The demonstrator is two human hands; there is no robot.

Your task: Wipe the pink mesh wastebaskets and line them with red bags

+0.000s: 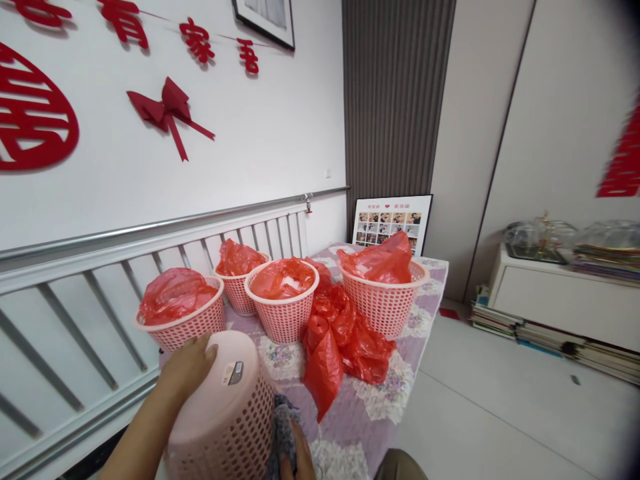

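Note:
A pink perforated plastic wastebasket (225,407) is tilted at the near edge of the table, its solid base with a small label turned up toward me. My left hand (187,363) is closed over the edge of that base. Against the basket's right side, my right hand (299,450) presses a grey-blue cloth (284,427), fingers bent around it. Just beyond stand a pink basket (285,320) lined with a red bag and another lined basket (193,327) to its left. Crumpled red plastic bags (340,333) and a roll of them lie to the right.
More lined baskets stand at the back (243,293) and right (383,307) of the floral tablecloth (393,383). A white radiator (75,333) runs along the left wall. A framed photo board (423,220) leans behind the table. A white cabinet (565,293) stands at right.

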